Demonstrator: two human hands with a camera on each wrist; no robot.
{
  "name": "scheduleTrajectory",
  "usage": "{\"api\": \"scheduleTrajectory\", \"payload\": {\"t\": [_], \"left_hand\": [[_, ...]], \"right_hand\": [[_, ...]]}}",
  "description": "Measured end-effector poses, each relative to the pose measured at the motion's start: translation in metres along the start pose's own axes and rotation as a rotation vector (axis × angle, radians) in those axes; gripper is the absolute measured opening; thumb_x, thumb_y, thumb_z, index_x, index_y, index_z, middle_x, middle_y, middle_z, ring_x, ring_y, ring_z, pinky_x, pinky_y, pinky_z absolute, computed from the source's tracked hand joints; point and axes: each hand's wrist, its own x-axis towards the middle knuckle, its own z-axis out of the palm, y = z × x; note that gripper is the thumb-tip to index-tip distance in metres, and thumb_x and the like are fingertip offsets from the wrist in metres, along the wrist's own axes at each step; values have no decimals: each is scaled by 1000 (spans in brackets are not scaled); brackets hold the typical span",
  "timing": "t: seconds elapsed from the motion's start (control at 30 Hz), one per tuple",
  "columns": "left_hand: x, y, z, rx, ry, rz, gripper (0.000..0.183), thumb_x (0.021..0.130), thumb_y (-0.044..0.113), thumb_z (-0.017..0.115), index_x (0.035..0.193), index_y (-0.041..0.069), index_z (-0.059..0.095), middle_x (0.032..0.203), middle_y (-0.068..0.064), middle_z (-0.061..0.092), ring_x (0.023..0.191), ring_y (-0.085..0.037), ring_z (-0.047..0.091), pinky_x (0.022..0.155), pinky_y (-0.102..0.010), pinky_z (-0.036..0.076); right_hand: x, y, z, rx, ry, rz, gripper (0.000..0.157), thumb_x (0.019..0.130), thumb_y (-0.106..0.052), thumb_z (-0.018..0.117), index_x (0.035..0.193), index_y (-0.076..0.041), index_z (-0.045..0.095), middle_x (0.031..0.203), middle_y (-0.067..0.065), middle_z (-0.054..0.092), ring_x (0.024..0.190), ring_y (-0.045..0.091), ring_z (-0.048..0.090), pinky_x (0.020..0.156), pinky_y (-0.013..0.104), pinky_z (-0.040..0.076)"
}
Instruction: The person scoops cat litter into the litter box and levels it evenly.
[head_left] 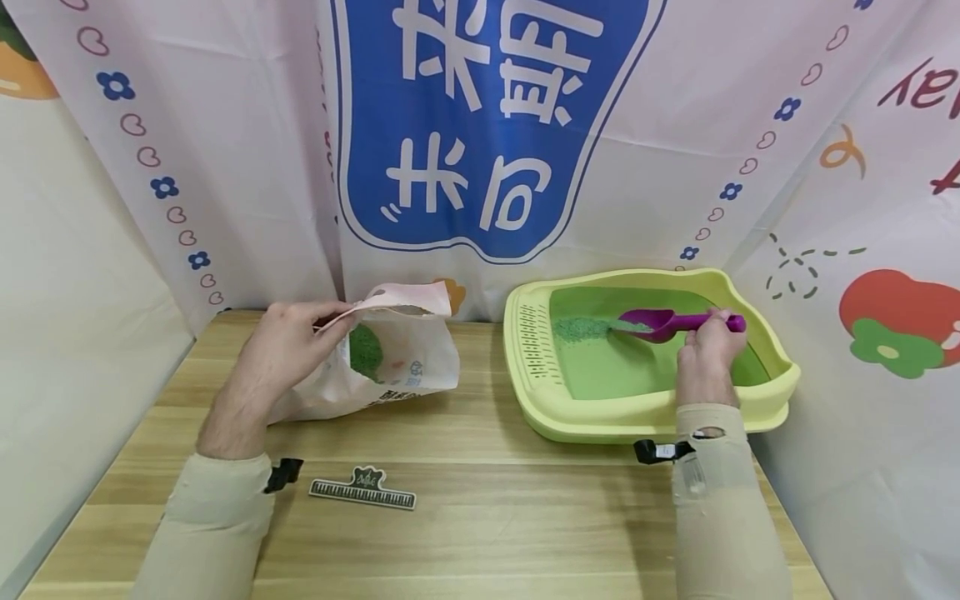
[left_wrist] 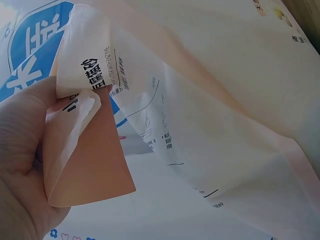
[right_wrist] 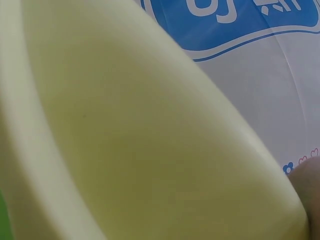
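Note:
My left hand [head_left: 288, 350] pinches the torn top edge of a pale paper-like bag of cat litter [head_left: 420, 358], which lies on its side with its mouth turned right. Green litter [head_left: 366, 352] shows inside it. In the left wrist view the bag's folded flap [left_wrist: 95, 160] sits between thumb and fingers. Over the yellow-green litter box [head_left: 536, 392], my right hand [head_left: 708, 346] grips the handle of a purple scoop [head_left: 660, 325], its blade tilted to the left. Green granules lie at the blade's lip and in a small heap [head_left: 581, 328] on the box floor. The box wall [right_wrist: 150, 130] fills most of the right wrist view.
A clip with a piano-key pattern [head_left: 363, 489] lies on the wooden table [head_left: 480, 533], in front of the bag. Printed cloth [head_left: 262, 125] hangs right behind the bag and box, and more cloth stands close at the right side.

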Motion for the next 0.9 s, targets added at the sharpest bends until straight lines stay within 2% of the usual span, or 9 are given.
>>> {"api": "scheduleTrajectory", "payload": {"t": [0.1, 0.17, 0.27, 0.33, 0.43, 0.57, 0.67, 0.9], "left_hand": [[0, 0, 0, -3, -2, -7, 24, 114, 23, 81, 132, 10, 89, 117, -19, 91, 86, -25, 79, 76, -40, 61], [0, 0, 1, -3, -2, -7, 24, 114, 22, 81, 132, 9, 89, 118, -19, 91, 87, -25, 80, 76, -41, 62], [-1, 1, 0, -3, -11, -11, 24, 114, 22, 81, 133, 9, 89, 119, -20, 90, 86, -25, 80, 74, -39, 61], [-1, 1, 0, -7, -19, -18, 25, 114, 22, 80, 134, 8, 88, 119, -20, 90, 84, -23, 78, 72, -34, 59], [-1, 2, -1, -13, -26, -24, 26, 115, 22, 80, 135, 8, 88, 119, -21, 90, 82, -22, 76, 68, -30, 55], [-1, 3, 0, -13, -23, -23, 26, 115, 22, 80, 134, 8, 88, 119, -21, 90, 81, -22, 75, 68, -30, 55], [-1, 3, 0, -10, -20, -18, 26, 114, 21, 80, 134, 7, 88, 119, -21, 90, 83, -23, 77, 70, -33, 57], [-1, 2, 1, -8, -22, -23, 27, 115, 23, 79, 135, 7, 88, 122, -22, 89, 91, -30, 83, 78, -48, 65]], "right_hand": [[1, 0, 0, -35, -6, -31, 21, 125, -22, 51, 109, -11, 59, 118, -2, 48, 102, 10, 46, 71, 18, 37], [2, -1, 0, -51, -9, -44, 21, 125, -24, 50, 111, -11, 58, 117, -3, 47, 97, 10, 43, 66, 19, 33], [3, -2, 0, -50, 2, -63, 18, 125, -24, 50, 114, -13, 57, 117, -3, 50, 92, 9, 43, 64, 18, 36], [4, -2, 0, -41, 10, -75, 15, 125, -24, 50, 117, -14, 57, 117, -3, 52, 94, 9, 46, 68, 17, 40], [3, -3, 0, -45, 22, -106, 12, 125, -22, 50, 118, -16, 58, 119, -4, 57, 102, 8, 52, 83, 16, 49], [4, -4, -1, -58, 23, -139, 12, 125, -19, 51, 115, -17, 58, 121, -6, 59, 122, 7, 56, 114, 15, 47], [4, -4, -1, -78, 22, -152, 10, 125, -19, 50, 117, -17, 57, 122, -7, 59, 128, 7, 56, 120, 15, 45], [2, -6, -2, -75, 13, -153, 9, 125, -18, 50, 124, -15, 58, 127, -6, 61, 139, 8, 58, 123, 14, 45]]}}
